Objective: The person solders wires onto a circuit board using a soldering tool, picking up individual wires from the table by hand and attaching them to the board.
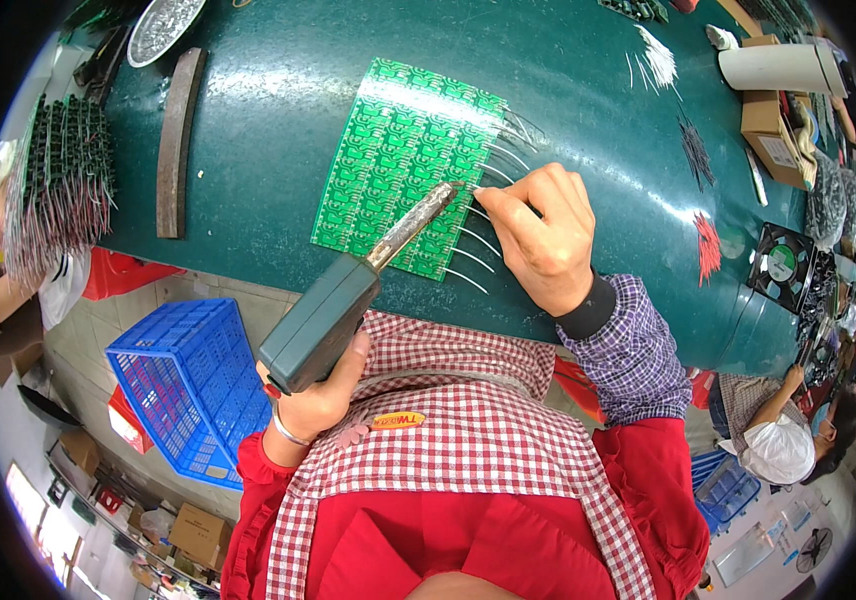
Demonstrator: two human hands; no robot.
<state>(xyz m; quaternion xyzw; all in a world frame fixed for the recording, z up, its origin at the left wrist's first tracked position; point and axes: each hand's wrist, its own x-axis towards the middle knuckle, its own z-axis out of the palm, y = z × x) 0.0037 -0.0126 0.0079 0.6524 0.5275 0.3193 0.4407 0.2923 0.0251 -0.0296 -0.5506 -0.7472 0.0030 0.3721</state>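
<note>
My left hand (320, 402) is wrapped round the dark green handle of a soldering gun (323, 318), held at a slant. Its worn metal barrel reaches over a green panel of printed circuit boards (373, 165), with the tip near the panel's right edge. Right by that tip, the thumb and forefinger of my right hand (548, 240) pinch together on a thin wire, mostly hidden by the fingers. Several pale thin wires (478, 248) stick out from the panel's right edge, above and below this spot.
On the green table lie a dark bar (180, 145), a metal dish (160, 30), and bundles of white (658, 58), black (695, 152) and red wires (707, 248). A fan (781, 262) stands far right. Wired boards (60, 170) hang left. A blue crate (188, 380) sits below. People work either side.
</note>
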